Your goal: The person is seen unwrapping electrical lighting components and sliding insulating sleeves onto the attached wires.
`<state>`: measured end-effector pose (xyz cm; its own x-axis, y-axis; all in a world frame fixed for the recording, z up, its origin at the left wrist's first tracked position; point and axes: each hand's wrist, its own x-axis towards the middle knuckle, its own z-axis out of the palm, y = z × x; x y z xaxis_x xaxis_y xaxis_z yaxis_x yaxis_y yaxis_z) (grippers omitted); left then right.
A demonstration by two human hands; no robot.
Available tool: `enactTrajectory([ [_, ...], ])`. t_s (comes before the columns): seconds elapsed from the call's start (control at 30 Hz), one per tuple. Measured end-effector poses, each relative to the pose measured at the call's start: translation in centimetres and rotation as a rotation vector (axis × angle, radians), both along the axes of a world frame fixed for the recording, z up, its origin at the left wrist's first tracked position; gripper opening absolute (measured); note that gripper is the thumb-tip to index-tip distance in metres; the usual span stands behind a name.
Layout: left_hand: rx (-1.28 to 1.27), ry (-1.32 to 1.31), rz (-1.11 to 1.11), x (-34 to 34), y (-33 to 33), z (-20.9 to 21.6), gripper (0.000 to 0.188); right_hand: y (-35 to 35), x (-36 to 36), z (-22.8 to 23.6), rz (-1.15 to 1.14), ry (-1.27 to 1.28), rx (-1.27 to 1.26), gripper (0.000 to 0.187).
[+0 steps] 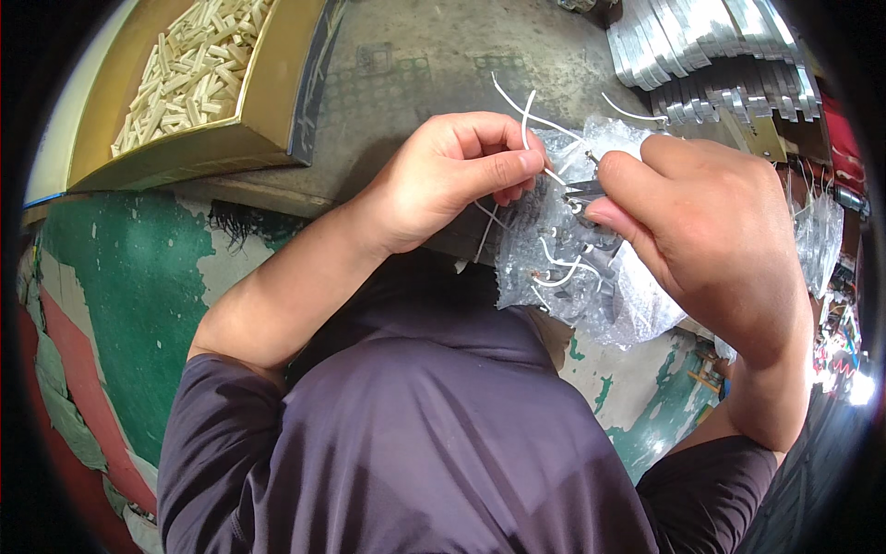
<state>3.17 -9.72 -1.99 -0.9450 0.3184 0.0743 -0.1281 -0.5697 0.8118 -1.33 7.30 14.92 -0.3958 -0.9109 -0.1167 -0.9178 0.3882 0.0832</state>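
Note:
My left hand is closed, its thumb and fingertips pinching a thin white wire. Close beside it, my right hand is curled around a dark, pointed metal piece; the rest of that piece is hidden in the fist, so its kind is unclear. Beneath both hands lies a crumpled clear plastic bag at the bench's near edge. Several small dark parts with short white wire leads rest in or on it. Other loose white wire ends stick up between the hands.
A yellow-brown open box full of small cream-coloured sticks stands at the far left of the worn grey bench. Stacked silvery metal strips sit at the far right. Another clear plastic bag is beyond my right arm.

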Motion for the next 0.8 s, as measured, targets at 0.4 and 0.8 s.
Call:
enactTrajectory([
  [0.4,0.097,0.116,0.192,0.4,-0.6,1.7,0.012,0.2,-4.1,0.7,-0.049,0.288,-0.169,0.02],
  [0.8,-0.708,1.005,0.674,2.4,-5.0,8.7,0.012,-3.3,2.0,-3.3,-0.124,-0.298,-0.562,0.014],
])
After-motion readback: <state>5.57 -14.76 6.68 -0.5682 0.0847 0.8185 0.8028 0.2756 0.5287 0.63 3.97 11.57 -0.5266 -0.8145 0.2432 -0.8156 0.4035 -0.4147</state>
